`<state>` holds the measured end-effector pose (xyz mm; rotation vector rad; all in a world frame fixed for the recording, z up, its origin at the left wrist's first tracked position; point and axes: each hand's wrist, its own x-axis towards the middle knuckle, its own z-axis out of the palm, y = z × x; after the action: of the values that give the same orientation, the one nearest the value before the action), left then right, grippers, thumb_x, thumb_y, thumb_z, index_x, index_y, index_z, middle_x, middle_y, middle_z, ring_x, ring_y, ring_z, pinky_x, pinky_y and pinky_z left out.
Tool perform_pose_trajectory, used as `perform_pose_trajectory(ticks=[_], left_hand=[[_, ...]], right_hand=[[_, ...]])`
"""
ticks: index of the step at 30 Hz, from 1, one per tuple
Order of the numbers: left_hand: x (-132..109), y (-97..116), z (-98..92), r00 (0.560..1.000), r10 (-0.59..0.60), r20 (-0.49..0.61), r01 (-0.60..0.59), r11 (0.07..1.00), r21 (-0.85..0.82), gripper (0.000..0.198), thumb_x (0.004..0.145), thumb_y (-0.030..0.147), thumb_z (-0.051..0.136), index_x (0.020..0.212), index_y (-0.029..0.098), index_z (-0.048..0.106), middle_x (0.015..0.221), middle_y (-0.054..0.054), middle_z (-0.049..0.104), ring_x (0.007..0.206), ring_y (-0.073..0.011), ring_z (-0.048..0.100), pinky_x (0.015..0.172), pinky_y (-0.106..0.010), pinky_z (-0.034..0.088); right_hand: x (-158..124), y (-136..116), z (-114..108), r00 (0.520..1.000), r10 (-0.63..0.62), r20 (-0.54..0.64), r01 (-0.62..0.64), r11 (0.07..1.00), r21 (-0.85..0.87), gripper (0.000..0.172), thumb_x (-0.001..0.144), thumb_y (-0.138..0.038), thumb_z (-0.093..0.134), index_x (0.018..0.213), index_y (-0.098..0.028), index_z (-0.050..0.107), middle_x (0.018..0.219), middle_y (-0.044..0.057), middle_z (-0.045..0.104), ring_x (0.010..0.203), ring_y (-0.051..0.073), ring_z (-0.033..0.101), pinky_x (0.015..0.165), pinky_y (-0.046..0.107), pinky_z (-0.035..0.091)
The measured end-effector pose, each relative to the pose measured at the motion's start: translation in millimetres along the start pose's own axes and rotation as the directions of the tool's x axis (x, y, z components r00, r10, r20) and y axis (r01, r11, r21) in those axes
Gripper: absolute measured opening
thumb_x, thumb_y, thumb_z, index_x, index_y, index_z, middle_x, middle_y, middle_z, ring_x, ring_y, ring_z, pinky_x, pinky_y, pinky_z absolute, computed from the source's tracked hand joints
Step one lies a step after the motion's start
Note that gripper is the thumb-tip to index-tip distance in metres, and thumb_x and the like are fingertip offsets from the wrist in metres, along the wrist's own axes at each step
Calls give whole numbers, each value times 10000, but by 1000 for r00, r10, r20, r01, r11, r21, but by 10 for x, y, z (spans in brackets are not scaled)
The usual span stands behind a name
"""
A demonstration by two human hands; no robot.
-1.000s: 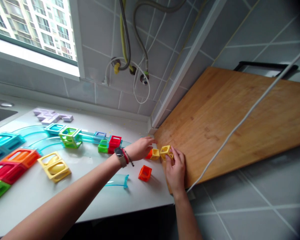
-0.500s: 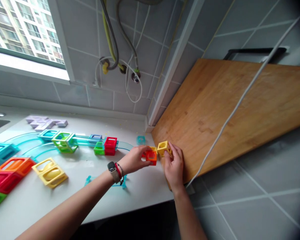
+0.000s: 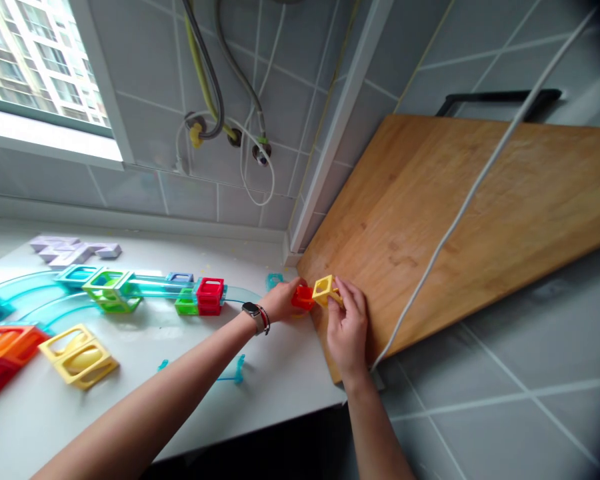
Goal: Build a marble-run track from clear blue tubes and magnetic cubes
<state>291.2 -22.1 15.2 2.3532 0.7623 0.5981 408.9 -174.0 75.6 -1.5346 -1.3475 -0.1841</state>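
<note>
My left hand (image 3: 283, 301) is closed on a red-orange cube block (image 3: 303, 298) near the lower edge of the leaning wooden board. My right hand (image 3: 349, 320) pinches a yellow cube block (image 3: 324, 291), an open frame with a round hole in its face. The two blocks are side by side; whether they touch I cannot tell. Left of my hands, a clear blue track (image 3: 241, 293) runs from a red cube block (image 3: 211, 296) and passes behind my left hand. A small teal block (image 3: 275, 280) lies just beyond that hand.
The large wooden board (image 3: 455, 220) leans at the right with a white cord (image 3: 460, 220) across it. Yellow blocks (image 3: 80, 357), a green block (image 3: 111, 291), orange blocks (image 3: 10, 343) and purple pieces (image 3: 75, 250) lie to the left. A teal piece (image 3: 239, 369) is near the front edge.
My left hand has moved slightly farther back and turned the red-orange block, which now shows a different side. The yellow block stays in my right hand. The whole view has shifted a little.
</note>
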Motion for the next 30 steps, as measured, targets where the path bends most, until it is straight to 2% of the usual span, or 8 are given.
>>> perform_pose_trajectory(ticks=[2, 6, 11, 18, 20, 25, 30], left_hand=[[1, -11, 16, 1000, -3, 5, 3, 1000, 4, 579, 707, 411, 808, 1200, 226, 567, 903, -52, 741, 817, -253, 714, 652, -273, 479], [18, -8, 53, 1000, -18, -11, 18, 1000, 5, 562, 757, 408, 757, 1230, 216, 522, 900, -72, 739, 830, -274, 730, 648, -279, 484], [21, -6, 66, 998, -47, -31, 47, 999, -15, 677, 730, 412, 776, 1287, 206, 450, 934, -96, 744, 868, -299, 744, 652, -284, 500], [40, -46, 73, 999, -30, -37, 27, 997, -75, 768, 700, 405, 797, 1331, 216, 402, 1021, -106, 749, 914, -304, 743, 709, -314, 531], [42, -51, 77, 999, -32, -35, 29, 996, -82, 765, 706, 406, 791, 1335, 208, 403, 1014, -111, 750, 914, -308, 742, 706, -317, 530], [46, -55, 63, 999, -40, -29, 37, 995, -88, 667, 768, 419, 743, 1321, 213, 431, 985, -104, 748, 889, -295, 739, 682, -308, 518], [56, -57, 51, 998, -67, -16, 66, 995, -79, 667, 776, 413, 739, 1333, 212, 431, 987, -117, 746, 895, -299, 737, 666, -302, 509]], right_hand=[[16, 56, 79, 999, -6, 32, 6, 1000, 1, 429, 1003, -187, 413, 1381, -227, 613, 1338, 139, 590, 1271, 247, 579, 1090, 466, 519], [65, 201, 309, 999, -1, 40, 1, 1000, 13, 483, 960, -107, 385, 1363, -202, 634, 1362, 138, 596, 1283, 235, 573, 1116, 447, 498], [76, 354, 582, 998, -4, 68, 2, 1000, 22, 546, 917, -38, 333, 1321, -178, 672, 1354, 142, 628, 1269, 232, 595, 1112, 441, 503], [-33, 422, 750, 1000, 13, 20, -13, 1000, 2, 540, 912, -55, 343, 1333, -174, 660, 1430, 144, 580, 1310, 239, 571, 1125, 459, 485], [-73, 428, 753, 999, -4, 35, 3, 1000, 20, 553, 895, -69, 379, 1385, -180, 610, 1473, 139, 548, 1361, 249, 527, 1146, 482, 459], [-173, 460, 746, 995, -14, 101, 7, 998, 67, 648, 921, -214, 511, 1550, -174, 364, 1552, 176, 455, 1436, 287, 443, 1172, 540, 404], [-240, 494, 798, 996, 49, 80, -57, 993, 102, 687, 941, -279, 537, 1572, -155, 294, 1579, 206, 405, 1447, 297, 434, 1160, 515, 419]])
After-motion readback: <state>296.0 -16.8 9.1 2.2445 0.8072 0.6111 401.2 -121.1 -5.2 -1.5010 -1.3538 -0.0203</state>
